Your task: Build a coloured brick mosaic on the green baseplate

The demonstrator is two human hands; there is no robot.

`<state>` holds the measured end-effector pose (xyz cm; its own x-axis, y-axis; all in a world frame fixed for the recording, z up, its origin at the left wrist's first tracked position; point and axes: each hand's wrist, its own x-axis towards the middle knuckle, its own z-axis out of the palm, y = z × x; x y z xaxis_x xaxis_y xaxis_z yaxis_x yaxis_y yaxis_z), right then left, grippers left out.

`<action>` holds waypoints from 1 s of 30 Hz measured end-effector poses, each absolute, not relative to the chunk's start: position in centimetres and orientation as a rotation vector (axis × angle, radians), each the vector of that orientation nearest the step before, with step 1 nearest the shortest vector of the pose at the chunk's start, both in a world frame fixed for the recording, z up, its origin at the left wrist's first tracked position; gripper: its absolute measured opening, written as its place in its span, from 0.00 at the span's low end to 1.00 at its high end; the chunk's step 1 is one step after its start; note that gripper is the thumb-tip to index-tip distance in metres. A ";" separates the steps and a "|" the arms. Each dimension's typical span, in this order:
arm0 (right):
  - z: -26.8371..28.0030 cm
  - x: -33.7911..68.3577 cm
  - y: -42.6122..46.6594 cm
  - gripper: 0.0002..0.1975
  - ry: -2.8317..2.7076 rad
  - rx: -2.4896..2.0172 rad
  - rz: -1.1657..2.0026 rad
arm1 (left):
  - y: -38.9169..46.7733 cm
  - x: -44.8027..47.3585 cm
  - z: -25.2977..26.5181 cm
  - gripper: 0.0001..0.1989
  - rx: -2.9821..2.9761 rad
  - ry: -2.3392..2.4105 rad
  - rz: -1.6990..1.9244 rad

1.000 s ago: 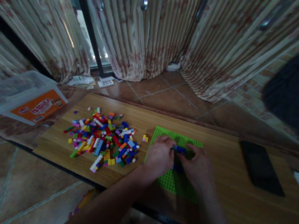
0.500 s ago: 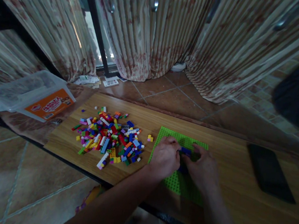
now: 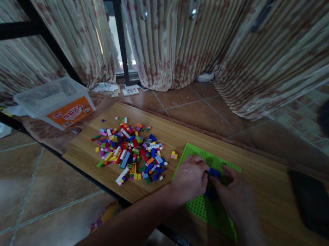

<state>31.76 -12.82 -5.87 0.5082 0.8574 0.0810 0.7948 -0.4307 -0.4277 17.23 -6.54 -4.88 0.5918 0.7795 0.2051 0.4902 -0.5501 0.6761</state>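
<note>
Over the green baseplate (image 3: 199,209), both hands meet around a blue brick (image 3: 214,172). My left hand (image 3: 191,177) is closed, its curled fingertips at the brick's left end. From the other side, my right hand (image 3: 235,189) holds the brick between thumb and fingers. Just below them, a second dark blue piece (image 3: 211,193) shows in shadow on the baseplate, partly covered by the right hand. Whether the upper brick touches the piece beneath it is hidden by the fingers.
A pile of mixed bricks (image 3: 132,151) spreads over the wooden table (image 3: 164,129), with a small yellow piece (image 3: 174,155) between pile and baseplate. A clear plastic box (image 3: 57,102) stands at the left end. A dark flat tablet-like object (image 3: 314,205) lies on the right.
The camera view has swung slightly left, so everything sits farther right in the picture. Both hands stay at the blue brick over the baseplate with nearly the same grip.
</note>
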 end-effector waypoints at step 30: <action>-3.3 20.1 -11.9 0.08 -1.788 -1.526 0.531 | -1.6 9.0 -0.8 0.06 1.325 1.146 1.516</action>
<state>20.11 -11.92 -3.29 -0.0447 0.9666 0.2524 0.6718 0.2161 -0.7085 8.95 -1.59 -0.80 -0.1296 0.9554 0.2654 -0.0058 -0.2684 0.9633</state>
